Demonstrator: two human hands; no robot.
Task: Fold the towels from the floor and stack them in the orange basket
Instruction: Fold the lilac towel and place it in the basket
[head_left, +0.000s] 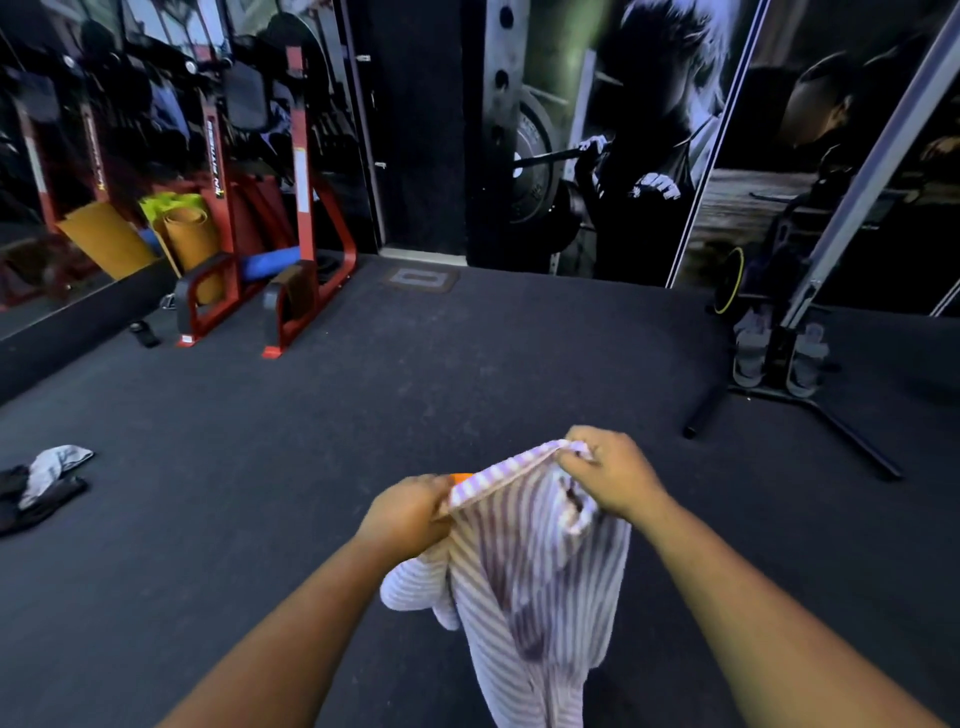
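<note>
Two hands, left hand (410, 512) and right hand (613, 475), fingers clamped on the striped towel's (530, 561) top edge, holding it hanging, likely for folding. More towels (47, 480) lie on the floor (363, 415); an orange sliver (462, 477), perhaps the basket, peeks behind.

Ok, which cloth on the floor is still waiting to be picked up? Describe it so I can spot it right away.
Start from the red weight rack at the back left, then come forward along the dark floor to the picture's left edge. There lies a crumpled light grey towel on some black fabric. Unlike the striped towel that both hands grip at its top edge, it is plain and untouched.
</note>
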